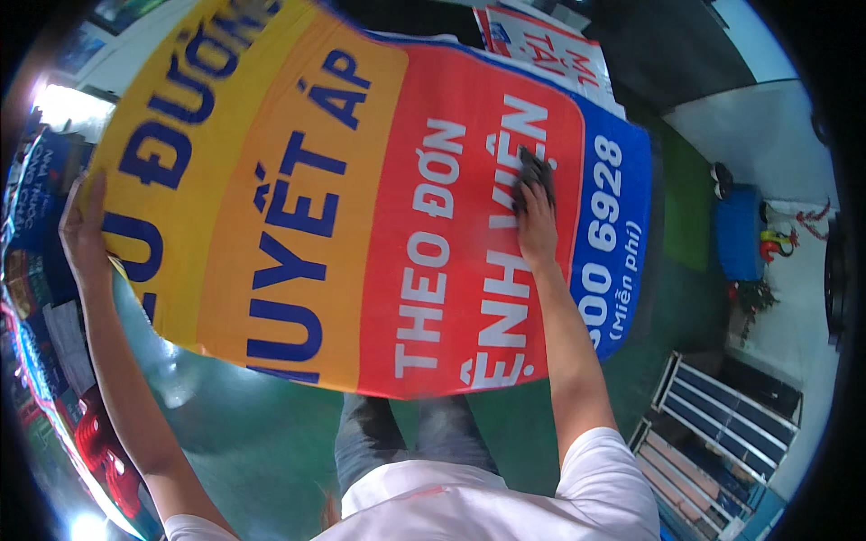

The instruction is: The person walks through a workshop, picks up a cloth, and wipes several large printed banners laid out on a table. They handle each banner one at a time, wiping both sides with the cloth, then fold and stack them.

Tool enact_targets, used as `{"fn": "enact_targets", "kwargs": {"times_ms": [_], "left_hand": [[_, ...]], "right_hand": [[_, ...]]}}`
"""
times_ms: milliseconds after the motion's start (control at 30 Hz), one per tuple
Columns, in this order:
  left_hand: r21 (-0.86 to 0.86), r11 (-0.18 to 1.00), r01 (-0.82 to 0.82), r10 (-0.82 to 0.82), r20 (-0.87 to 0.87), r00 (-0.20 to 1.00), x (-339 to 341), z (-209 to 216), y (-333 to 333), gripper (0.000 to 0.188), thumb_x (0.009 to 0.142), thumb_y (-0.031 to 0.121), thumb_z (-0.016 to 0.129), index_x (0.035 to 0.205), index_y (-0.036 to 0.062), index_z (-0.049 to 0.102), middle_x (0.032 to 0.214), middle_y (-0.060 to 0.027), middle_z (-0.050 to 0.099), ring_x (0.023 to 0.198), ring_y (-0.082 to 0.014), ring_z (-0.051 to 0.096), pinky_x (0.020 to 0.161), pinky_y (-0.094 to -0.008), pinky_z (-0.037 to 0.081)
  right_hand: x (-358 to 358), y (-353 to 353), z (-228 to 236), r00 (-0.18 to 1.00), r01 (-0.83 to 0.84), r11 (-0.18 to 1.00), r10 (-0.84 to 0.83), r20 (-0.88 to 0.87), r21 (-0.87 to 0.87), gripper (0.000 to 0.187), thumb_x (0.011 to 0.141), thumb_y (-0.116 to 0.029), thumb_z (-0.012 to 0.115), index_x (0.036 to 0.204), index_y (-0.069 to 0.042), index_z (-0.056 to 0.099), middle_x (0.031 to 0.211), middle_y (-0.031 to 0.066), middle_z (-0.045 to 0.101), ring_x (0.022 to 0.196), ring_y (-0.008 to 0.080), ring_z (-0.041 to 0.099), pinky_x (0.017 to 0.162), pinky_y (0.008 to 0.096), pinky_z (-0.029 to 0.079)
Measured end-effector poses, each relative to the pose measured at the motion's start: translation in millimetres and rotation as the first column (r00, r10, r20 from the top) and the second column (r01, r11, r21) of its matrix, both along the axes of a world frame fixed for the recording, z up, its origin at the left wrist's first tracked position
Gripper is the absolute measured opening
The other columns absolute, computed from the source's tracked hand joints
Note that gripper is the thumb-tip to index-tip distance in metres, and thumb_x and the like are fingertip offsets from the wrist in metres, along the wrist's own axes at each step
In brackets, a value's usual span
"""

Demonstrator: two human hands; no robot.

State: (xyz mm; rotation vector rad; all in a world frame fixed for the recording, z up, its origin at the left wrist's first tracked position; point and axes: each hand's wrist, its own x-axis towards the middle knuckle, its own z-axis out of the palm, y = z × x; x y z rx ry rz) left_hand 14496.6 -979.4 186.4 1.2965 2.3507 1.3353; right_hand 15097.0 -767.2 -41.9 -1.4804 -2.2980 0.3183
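A large printed banner (379,216) fills the space in front of a person in a white shirt (505,496). Its visible part is longest from left to right, slanting away at the far left. Yellow, orange, red and blue bands follow one another from left to right; the lettering reads from near to far, letter tops facing left.

The far-left end is cut off by the view, and the banner's underside is hidden. The person's legs (415,433) vanish beneath its near edge.

The left hand (86,230) grips the banner's left edge, in the yellow band; its exact finger placement is hard to make out. The right hand (538,221) is closed over a dark, bunched cloth (532,169), pressed on the red band near the blue one. The cloth lies at the hand's far end, partly covered by the fingers.
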Motion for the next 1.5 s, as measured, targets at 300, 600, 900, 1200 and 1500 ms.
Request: {"fn": "enact_targets", "kwargs": {"times_ms": [300, 600, 900, 1200, 1500], "left_hand": [[0.111, 0.963, -0.245, 0.246, 0.005, 0.969, -49.9, 41.3, 13.2, 0.035, 0.093, 0.019, 0.059, 0.122, 0.0004, 0.063, 0.115, -0.0092, 0.064, 0.103, -0.0177, 0.06, 0.089, -0.0296, 0.047], [-0.408, 0.905, -0.118, 0.203, 0.17, 0.964, -117.9, -160.7, -14.4, 0.042, 0.088, 0.043, 0.066, 0.108, 0.0065, 0.071, 0.086, -0.0001, 0.07, 0.076, -0.0113, 0.063, 0.068, -0.0272, 0.049], [-0.568, 0.816, -0.109, 0.37, 0.367, 0.853, -41.0, -199.7, -247.6, 0.062, 0.092, 0.051, 0.058, 0.134, 0.0061, 0.05, 0.117, -0.0095, 0.062, 0.1, -0.0193, 0.059, 0.087, -0.037, 0.046], [-0.424, 0.869, -0.253, 0.481, 0.612, 0.628, 50.5, -228.7, -331.9, 0.066, 0.089, 0.04, 0.067, 0.141, 0.0147, 0.037, 0.113, -0.0057, 0.06, 0.098, -0.0146, 0.059, 0.073, -0.0292, 0.05], [-0.131, 0.87, -0.476, 0.375, 0.801, 0.466, 68.1, -228.1, -316.3, 0.068, 0.088, 0.026, 0.069, 0.144, 0.0149, 0.031, 0.106, -0.0043, 0.06, 0.086, -0.0115, 0.057, 0.065, -0.0256, 0.047]], "right_hand": [[19.1, 17.2, -5.5, 0.966, 0.165, 0.981, -0.14, -0.217, 0.102, 0.046, 0.091, -0.005, 0.05, 0.137, -0.005, 0.045, 0.144, 0.0197, 0.042, 0.135, 0.0388, 0.037, 0.111, 0.0464, 0.031], [37.6, 58.2, -21.3, 0.988, 0.125, 0.975, -0.138, 0.063, 0.182, 0.037, 0.096, -0.016, 0.05, 0.132, -0.006, 0.05, 0.138, 0.0173, 0.049, 0.131, 0.035, 0.042, 0.108, 0.0449, 0.034], [-182.7, -166.8, 50.7, 0.62, -0.701, 0.712, 0.59, -0.517, -0.029, 0.045, 0.087, -0.004, 0.057, 0.131, 0.001, 0.052, 0.139, 0.0188, 0.049, 0.134, 0.0311, 0.042, 0.112, 0.0422, 0.031], [-444.7, -114.2, -31.1, 0.778, -0.602, 0.709, 0.624, 0.071, 0.368, 0.043, 0.094, -0.028, 0.049, 0.136, -0.021, 0.05, 0.146, 0.0093, 0.044, 0.137, 0.0302, 0.037, 0.108, 0.0667, 0.023], [-459.5, -365.8, 23.4, 0.134, -0.987, 0.112, 0.969, -0.205, -0.115, 0.054, 0.088, -0.015, 0.055, 0.141, -0.02, 0.048, 0.149, 0.0074, 0.042, 0.137, 0.0253, 0.04, 0.115, 0.0517, 0.02]]}}
